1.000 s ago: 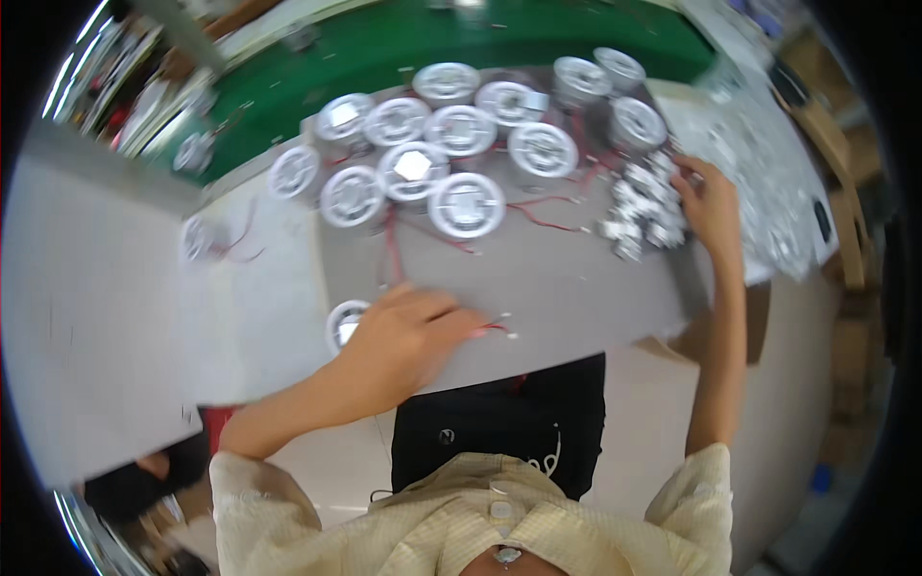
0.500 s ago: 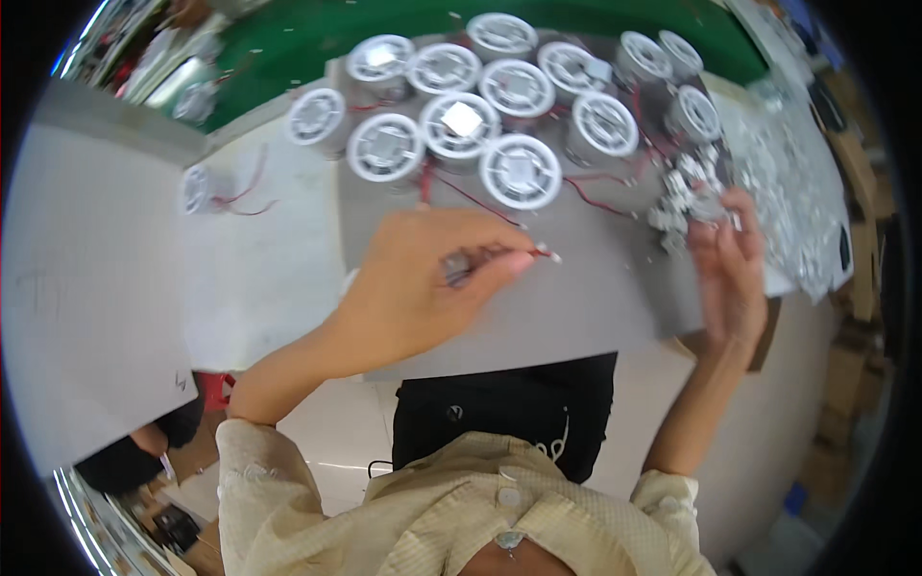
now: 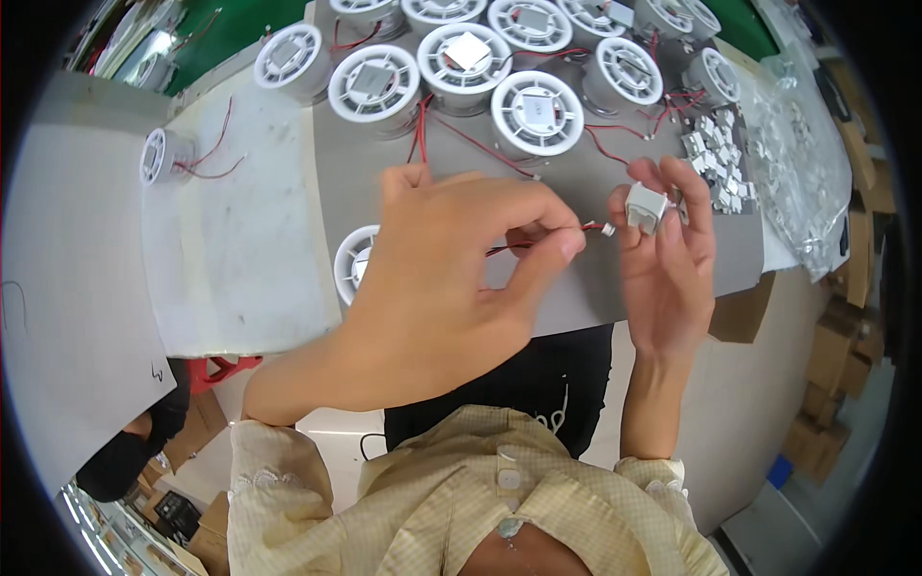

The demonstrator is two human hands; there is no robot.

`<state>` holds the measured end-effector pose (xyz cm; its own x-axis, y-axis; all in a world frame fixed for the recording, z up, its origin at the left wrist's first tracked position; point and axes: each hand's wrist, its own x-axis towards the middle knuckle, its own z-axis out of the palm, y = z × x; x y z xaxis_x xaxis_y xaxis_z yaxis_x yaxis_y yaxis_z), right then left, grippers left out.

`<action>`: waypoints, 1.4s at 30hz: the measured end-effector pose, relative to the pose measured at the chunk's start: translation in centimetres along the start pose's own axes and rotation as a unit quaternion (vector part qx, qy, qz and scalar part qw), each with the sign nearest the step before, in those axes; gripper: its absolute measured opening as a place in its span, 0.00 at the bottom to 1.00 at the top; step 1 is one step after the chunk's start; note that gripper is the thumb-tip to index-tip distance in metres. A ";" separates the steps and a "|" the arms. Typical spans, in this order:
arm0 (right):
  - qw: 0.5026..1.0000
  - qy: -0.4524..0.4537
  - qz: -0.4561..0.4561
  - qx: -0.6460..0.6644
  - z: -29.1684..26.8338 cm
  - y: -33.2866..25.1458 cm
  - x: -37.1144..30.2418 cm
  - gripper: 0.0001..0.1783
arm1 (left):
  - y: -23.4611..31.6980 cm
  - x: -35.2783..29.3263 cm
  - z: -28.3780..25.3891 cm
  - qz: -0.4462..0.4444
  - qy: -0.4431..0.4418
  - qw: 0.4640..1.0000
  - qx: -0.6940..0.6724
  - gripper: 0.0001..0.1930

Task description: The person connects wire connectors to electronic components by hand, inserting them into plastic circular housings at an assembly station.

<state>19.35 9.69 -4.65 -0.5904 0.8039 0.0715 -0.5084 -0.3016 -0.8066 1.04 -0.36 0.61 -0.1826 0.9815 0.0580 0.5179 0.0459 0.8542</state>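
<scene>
My left hand [image 3: 451, 278] pinches a red-and-black wire lead [image 3: 597, 227] between thumb and forefinger. A tiny white plug tips the lead, pointing right. Partly hidden by that hand, a round white-rimmed unit [image 3: 353, 261] lies on the grey mat. Just right of the plug, my right hand [image 3: 669, 278] grips a small white boxy part [image 3: 644, 207] in its fingertips. The plug and the part are close but apart. Beyond the right hand sits a pile of similar small white parts [image 3: 720, 158].
Several round white-topped units [image 3: 538, 113] with red and black wires crowd the back of the grey mat [image 3: 586, 288]. A smaller one [image 3: 165, 156] lies on the white surface at left. Clear plastic bags [image 3: 802, 163] lie at right. Cardboard boxes [image 3: 831, 355] stand beyond.
My right hand has come away from the pile, nearer and to the left, with a white boxy part. My left hand has moved right with the wire lead. The view has shifted too.
</scene>
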 end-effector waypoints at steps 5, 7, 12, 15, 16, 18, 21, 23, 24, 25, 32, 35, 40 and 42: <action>0.983 -0.068 -0.071 -0.155 0.8 0.2 0.1 0.20 | -0.3 -0.3 0.2 0.018 0.031 0.999 -0.012 0.04; 0.972 -0.060 -0.102 -0.205 1.1 0.3 0.1 0.21 | -0.3 -0.3 0.2 0.018 0.040 0.999 -0.016 0.03; 0.911 -0.076 -0.161 -0.372 1.4 -0.5 -0.1 0.22 | -0.6 -0.1 0.7 0.045 0.083 0.996 0.006 0.01; 0.949 -0.013 -0.111 -0.295 2.6 -0.1 -0.6 0.22 | -0.7 -0.1 1.2 0.073 0.133 0.985 0.084 0.02; 0.955 0.007 -0.100 -0.279 2.8 0.0 -0.5 0.22 | -0.7 -0.1 1.4 0.088 0.159 0.977 0.110 0.03; 0.960 0.028 -0.090 -0.262 3.0 0.0 -0.5 0.22 | -0.9 -0.1 1.7 0.104 0.185 0.968 0.136 0.05; 0.961 0.015 -0.032 -0.276 3.0 -0.3 -0.4 0.24 | -1.0 -0.3 2.1 0.130 0.226 0.950 0.173 0.07; 0.984 0.025 -0.002 -0.174 2.8 -0.4 -0.4 0.24 | -1.0 -0.4 2.4 0.143 0.253 0.935 0.204 0.08; 0.984 0.025 -0.002 -0.174 2.9 -0.3 -0.4 0.24 | -1.0 -0.4 2.5 0.143 0.253 0.935 0.204 0.08; 0.987 0.023 -0.003 -0.161 3.0 -0.2 -0.3 0.24 | -1.1 -0.4 2.5 0.145 0.256 0.936 0.190 0.09; 0.978 0.016 -0.036 -0.207 3.2 0.2 -0.3 0.24 | -1.6 -0.5 2.7 0.168 0.261 0.917 0.251 0.12; 0.907 0.002 -0.123 -0.402 3.1 0.3 -0.4 0.23 | -1.3 -0.6 3.0 0.176 0.257 0.907 0.284 0.13; 0.826 -0.046 -0.204 -0.523 3.4 -0.3 0.2 0.19 | -2.3 -0.2 3.5 0.208 0.272 0.905 0.252 0.08; 0.838 -0.051 -0.202 -0.505 3.9 -0.5 0.2 0.19 | -2.1 -0.3 2.9 0.204 0.256 0.914 0.239 0.08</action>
<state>17.06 7.98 -1.96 -0.5744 0.6722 0.4671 0.0792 0.6137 -0.7856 2.42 -0.24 -2.70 -0.1971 0.7249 0.6600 0.9141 -0.1074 0.3910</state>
